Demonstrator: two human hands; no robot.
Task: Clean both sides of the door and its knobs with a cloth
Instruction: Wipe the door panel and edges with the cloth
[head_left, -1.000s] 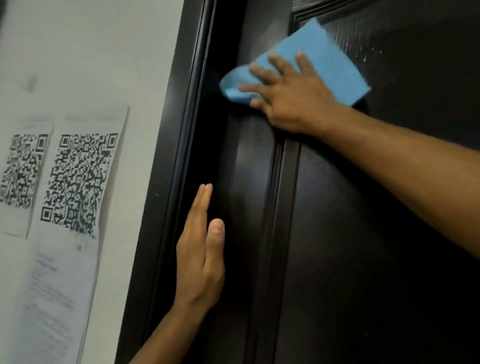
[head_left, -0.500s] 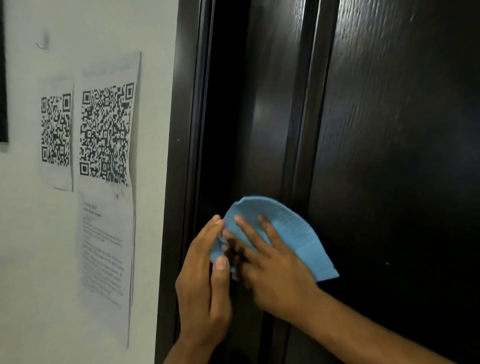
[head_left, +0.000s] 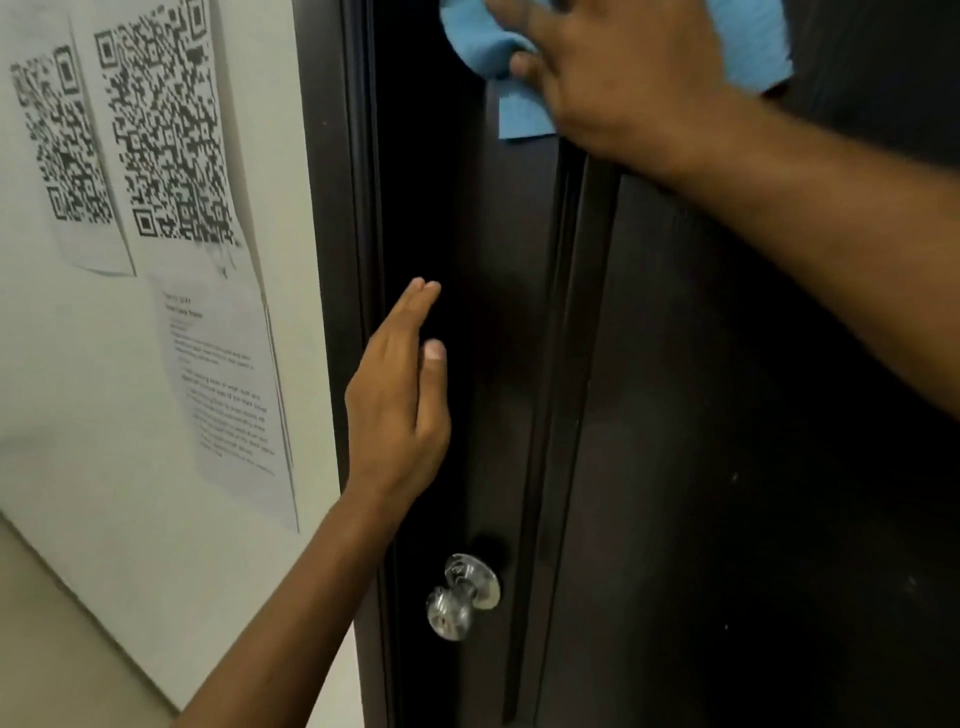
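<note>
While the wiping of this face of the door (head_left: 727, 467) is proceeding, the task is judged to be at an early-to-middle stage: only one side of the panel is showing, and the other side, hidden from this view, is presumed to be awaiting its turn. At the far left, printed sheets with QR codes (head_left: 156, 130) are hanging on the pale wall (head_left: 78, 389), playing no part in the work. Moving right, the dark door frame (head_left: 332, 260) is running vertically beside the gap at the door's edge. The left hand (head_left: 397, 410) is staying released, its fingers straight and close together, holding nothing and standing edge-on at that gap; whether it is actually touching the door edge cannot be told. Below it, the clear knob (head_left: 460, 597) is standing untouched on its metal plate, so knob cleaning is judged as still outstanding, as is the lower panel. Further right and at the top of the view, the blue cloth (head_left: 519, 109) is lying flat against the upper part of the door, and the right hand (head_left: 618, 78) is pressing it there with spread fingers, thumb curling at the cloth's left fold; the stroke is covering the upper stile beside the raised moulding (head_left: 571, 364). No containers are appearing in view, so there are no contents to report.
</note>
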